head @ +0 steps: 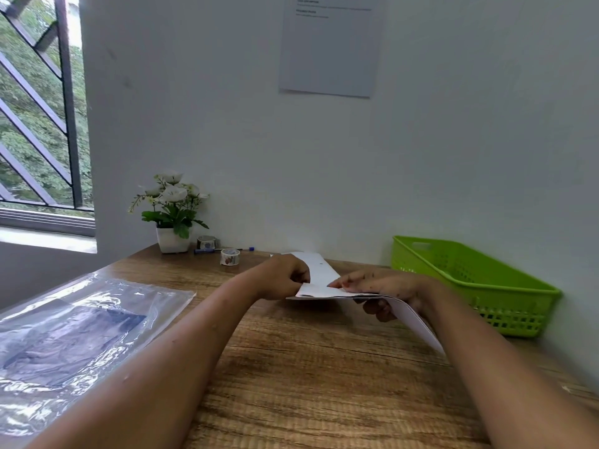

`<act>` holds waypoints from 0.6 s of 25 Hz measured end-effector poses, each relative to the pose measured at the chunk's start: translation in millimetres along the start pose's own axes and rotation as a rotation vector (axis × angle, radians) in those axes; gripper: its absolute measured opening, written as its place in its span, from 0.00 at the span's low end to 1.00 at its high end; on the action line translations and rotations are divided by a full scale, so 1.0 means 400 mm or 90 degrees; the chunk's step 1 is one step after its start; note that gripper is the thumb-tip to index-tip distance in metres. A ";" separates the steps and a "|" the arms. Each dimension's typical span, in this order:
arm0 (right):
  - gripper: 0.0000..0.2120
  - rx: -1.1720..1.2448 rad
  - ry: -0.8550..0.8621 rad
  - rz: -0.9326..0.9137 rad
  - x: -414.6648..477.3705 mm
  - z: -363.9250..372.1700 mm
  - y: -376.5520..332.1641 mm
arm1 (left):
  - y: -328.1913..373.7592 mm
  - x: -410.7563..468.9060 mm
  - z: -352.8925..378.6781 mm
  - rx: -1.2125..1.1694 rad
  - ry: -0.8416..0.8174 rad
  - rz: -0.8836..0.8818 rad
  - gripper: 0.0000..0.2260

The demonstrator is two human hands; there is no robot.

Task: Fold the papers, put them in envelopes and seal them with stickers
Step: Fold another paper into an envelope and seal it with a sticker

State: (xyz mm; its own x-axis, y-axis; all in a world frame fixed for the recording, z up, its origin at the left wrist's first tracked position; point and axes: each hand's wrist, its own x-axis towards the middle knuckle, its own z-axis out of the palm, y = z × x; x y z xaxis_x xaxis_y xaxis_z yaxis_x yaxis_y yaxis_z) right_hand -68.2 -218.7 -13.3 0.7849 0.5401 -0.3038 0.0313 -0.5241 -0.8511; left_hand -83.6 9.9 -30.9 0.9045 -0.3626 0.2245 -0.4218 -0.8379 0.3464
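Left hand [285,276]: closed in a pinch on the left edge of the white paper [319,277], fingers curled above the wooden surface [291,367]
Right hand [384,285]: clamped on the right part of the same paper, fingers spread flat on top and thumb tucked underneath
Surface: brown wood grain, running from the near edge back to the white wall, both bare forearms reaching across it
Plastic bag [64,328]: clear and crinkled, lying flat at the near left of the surface, something dark inside that cannot be made out
Basket [466,286]: lime green, perforated plastic, standing at the far right against the wall, just beside the right hand
Paper: held between both hands a little above the surface; its far part extends flat toward the wall while the near right part bends down under the right wrist
Flower pot [171,241]: small and white with white flowers, in the far left corner
Sticker rolls: one [230,256] standing near the left hand, another [206,242] beside the pot
Pen [223,250]: blue-tipped, lying between the two rolls
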 end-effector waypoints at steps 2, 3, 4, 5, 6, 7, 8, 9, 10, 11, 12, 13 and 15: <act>0.15 -0.004 -0.015 0.009 -0.007 -0.005 -0.003 | 0.007 0.000 -0.003 0.006 0.047 0.016 0.08; 0.15 -0.005 -0.020 0.013 -0.011 -0.006 -0.006 | 0.011 -0.001 -0.001 0.002 0.068 0.022 0.07; 0.14 -0.002 -0.019 0.017 -0.014 -0.010 -0.008 | 0.013 -0.001 0.001 -0.004 0.083 0.024 0.07; 0.13 0.005 -0.014 0.024 -0.018 -0.013 -0.010 | 0.015 -0.001 0.002 -0.007 0.094 0.025 0.06; 0.11 0.012 -0.006 0.033 -0.021 -0.017 -0.011 | 0.016 0.000 0.003 -0.005 0.105 0.025 0.06; 0.10 0.016 0.001 0.047 -0.022 -0.020 -0.011 | 0.016 0.001 0.004 0.001 0.119 0.026 0.06; 0.10 0.012 0.006 0.059 -0.023 -0.022 -0.009 | 0.017 0.001 0.004 0.007 0.136 0.030 0.05; 0.09 0.004 0.015 0.069 -0.024 -0.023 -0.008 | 0.018 0.002 0.005 0.012 0.156 0.036 0.04; 0.09 -0.007 0.034 0.075 -0.025 -0.024 -0.007 | 0.020 0.002 0.007 0.020 0.177 0.043 0.04; 0.08 -0.016 0.063 0.079 -0.027 -0.025 -0.007 | 0.022 0.001 0.008 0.030 0.195 0.050 0.05; 0.08 -0.032 0.102 0.077 -0.026 -0.028 -0.004 | 0.025 0.002 0.009 0.039 0.211 0.057 0.05; 0.08 -0.043 0.148 0.073 -0.024 -0.032 -0.001 | 0.029 0.002 0.009 0.043 0.227 0.064 0.05; 0.13 -0.032 0.241 0.057 -0.014 -0.046 0.009 | 0.036 0.002 0.010 0.039 0.255 0.077 0.05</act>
State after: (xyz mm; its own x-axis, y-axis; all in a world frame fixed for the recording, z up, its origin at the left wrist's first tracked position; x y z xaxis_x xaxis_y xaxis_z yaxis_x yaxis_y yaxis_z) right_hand -61.2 -235.8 -6.7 0.9582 0.2149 -0.1891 -0.0251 -0.5949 -0.8034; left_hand -88.6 -4.2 -29.4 0.7478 -0.2833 0.6004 -0.5088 -0.8256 0.2441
